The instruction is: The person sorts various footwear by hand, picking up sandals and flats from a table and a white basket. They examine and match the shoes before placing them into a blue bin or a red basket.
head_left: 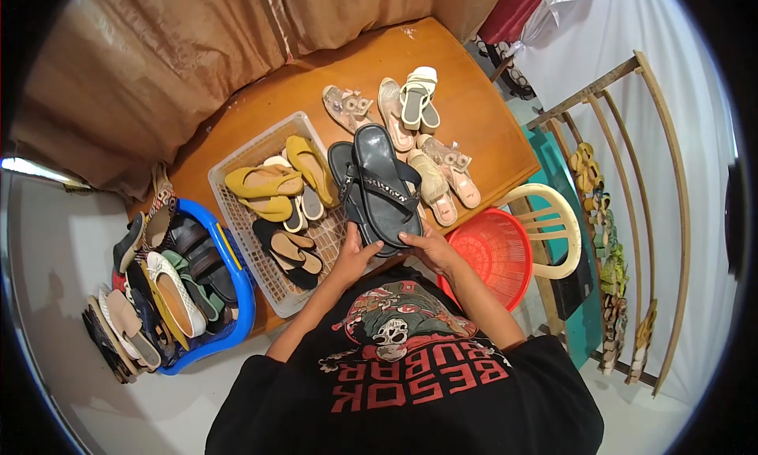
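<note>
Nearest, at the bottom of the frame, is the person's black T-shirt [410,376] with red lettering and a skull print. Just above it, near the centre, both hands hold the pair of black sandals [382,187], one overlapping the other, soles tilted up toward the camera and toes pointing to the top of the frame. The left hand [357,256] is clamped on the heel end from the left, its thumb over the edge; the right hand [430,247] grips the heel end from the right, its thumb on the upper sandal's footbed. Just right of the hands stands a red basket [493,258], with a cream plastic chair [564,238] beside it. To the left, a pale plastic crate [225,188] on the wooden table [458,76] holds mustard flats [264,183] and black-and-tan sandals [296,254]; farther left, a blue basket [243,297] is packed with mixed shoes. Beyond the black pair, beige and clear-strapped sandals [347,108] lie on the table, with white sandals [418,100] among them. At right, footwear hangs along a wooden rack [663,139]; brown curtains [158,68] fill the upper left, and white fabric [624,37] the upper right.
</note>
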### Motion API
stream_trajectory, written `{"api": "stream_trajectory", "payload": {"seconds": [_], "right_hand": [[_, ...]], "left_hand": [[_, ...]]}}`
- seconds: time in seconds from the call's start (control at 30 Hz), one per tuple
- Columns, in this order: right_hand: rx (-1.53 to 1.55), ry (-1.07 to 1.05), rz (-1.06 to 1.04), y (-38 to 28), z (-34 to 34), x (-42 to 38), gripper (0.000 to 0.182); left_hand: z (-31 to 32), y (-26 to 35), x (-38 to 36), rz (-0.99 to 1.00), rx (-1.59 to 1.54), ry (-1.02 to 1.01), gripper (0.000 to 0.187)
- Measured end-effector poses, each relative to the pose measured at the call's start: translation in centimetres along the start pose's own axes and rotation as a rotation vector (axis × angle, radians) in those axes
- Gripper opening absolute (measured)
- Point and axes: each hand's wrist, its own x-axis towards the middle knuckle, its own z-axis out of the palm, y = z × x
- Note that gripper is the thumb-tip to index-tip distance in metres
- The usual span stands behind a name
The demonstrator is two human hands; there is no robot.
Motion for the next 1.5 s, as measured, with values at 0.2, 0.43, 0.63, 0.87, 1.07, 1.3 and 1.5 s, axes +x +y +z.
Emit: {"api": "stream_trajectory", "payload": {"seconds": [0.2,0.43,0.63,0.87,1.07,1.3,1.5], "right_hand": [[0.175,-0.048,0.027,-1.2,-5.1,-1.2,0.067],[0.498,-0.17,-0.019,-3.9,-12.5,-2.6,0.058],[0.475,0.033,-0.201,-9.1,-18.2,0.3,0.051],[0.284,0.056,-0.436,-16.0,-26.3,11.1,0.04],[0.292,0.229,-0.261,-15.6,-32.9,21.7,0.034],[-0.292,0.617,-0.149,-13.7,-31.5,23.4,0.041],[-0.924,1.124,-0.111,-12.8,-27.8,20.0,0.058]], "left_hand": [[3.2,-0.5,3.3,-0.079,0.095,-0.064,0.082],[9.9,-4.6,11.5,-0.156,0.083,-0.187,0.073],[16.1,-5.8,21.7,0.044,0.121,-0.143,0.066],[18.7,-2.4,29.8,-0.031,0.172,0.011,0.07],[14.8,-0.8,22.3,0.032,0.362,-0.092,0.055],[7.1,-4.5,11.1,0.012,0.491,0.051,0.046],[6.0,-2.6,4.8,0.03,0.319,0.201,0.042]]}}
